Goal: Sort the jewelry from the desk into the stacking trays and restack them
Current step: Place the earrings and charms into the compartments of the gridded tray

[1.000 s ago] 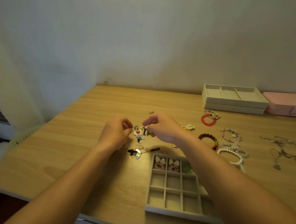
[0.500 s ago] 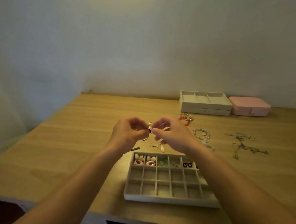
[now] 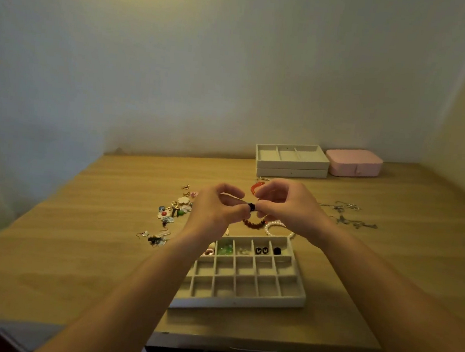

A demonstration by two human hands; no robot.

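Both hands have shifted rightward relative to the divided tray (image 3: 242, 301) since half a second ago, and are held over the middle of its far edge rather than its far left corner.

At the left of the desk (image 3: 78, 232), a loose pile of earrings (image 3: 175, 211) lies scattered, with a dark earring (image 3: 154, 239) nearer the front, apart from the pile. Next comes the left hand (image 3: 216, 211), raised above the desk with its fingers curled; thumb and forefinger pinch a small black piece (image 3: 251, 207). That piece sits right between the two hands' fingertips, held off the desk. The right hand (image 3: 288, 206) pinches it from the other side, its remaining fingers bent loosely above.

Below the hands, the divided tray rests on the desk. Its far row holds green beads (image 3: 225, 249), a black pair (image 3: 261, 250) and a single black stud (image 3: 276, 250); the nearer rows show bare compartments. A brown bead bracelet (image 3: 253, 223) and a pearl bracelet (image 3: 274, 227) lie just beyond the tray, partly hidden by the right hand, and a red bracelet (image 3: 254, 188) peeks out behind it.

Further right lie tangled necklaces (image 3: 346, 215). Against the wall stand two stacked trays (image 3: 291, 168) and, just beside them, a pink box (image 3: 353, 162).
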